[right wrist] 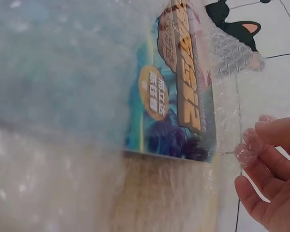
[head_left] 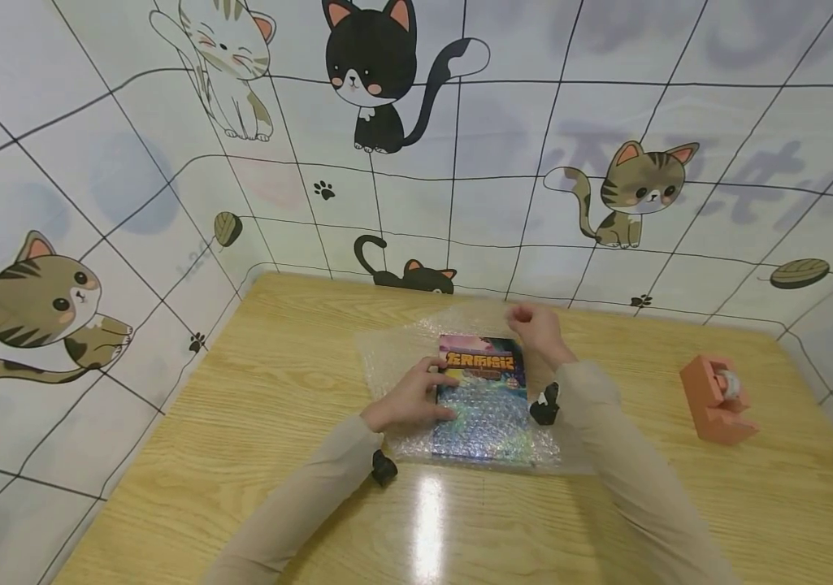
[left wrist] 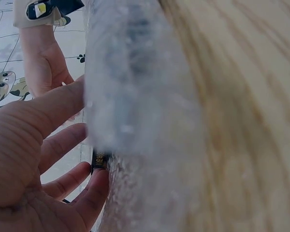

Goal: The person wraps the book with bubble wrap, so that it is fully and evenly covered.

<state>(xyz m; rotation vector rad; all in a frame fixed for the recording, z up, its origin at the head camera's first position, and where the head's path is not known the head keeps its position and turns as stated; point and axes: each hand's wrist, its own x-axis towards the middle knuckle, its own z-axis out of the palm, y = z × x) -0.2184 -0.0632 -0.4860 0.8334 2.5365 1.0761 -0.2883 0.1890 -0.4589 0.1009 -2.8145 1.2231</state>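
A wood-grained table [head_left: 299, 325] fills the lower middle of the frame. At its centre lies a sheet of bubble wrap [head_left: 485, 426], spread beneath the book and, it seems, folded up over its lower part. Inside it, near the middle of the frame, the book [head_left: 489, 364] lies flat, cover up.

The wrapping looks partly done: the lower and middle cover is blurred by bubbles, while the title strip at the top shows clear. Loose wrap extends past the book's top and sides, so those margins appear left to close. No tape can be made out on the wrap.

The left hand [head_left: 412, 396], left of centre, rests on the book's left side with fingers spread wide, steadying rather than gripping. The right hand [head_left: 542, 335], above and right of the book, pinches the wrap's far edge narrowly between thumb and fingertips.

Right of them, well apart, stands an orange tape dispenser [head_left: 705, 402], untouched, its small tape roll [head_left: 731, 385] in place.
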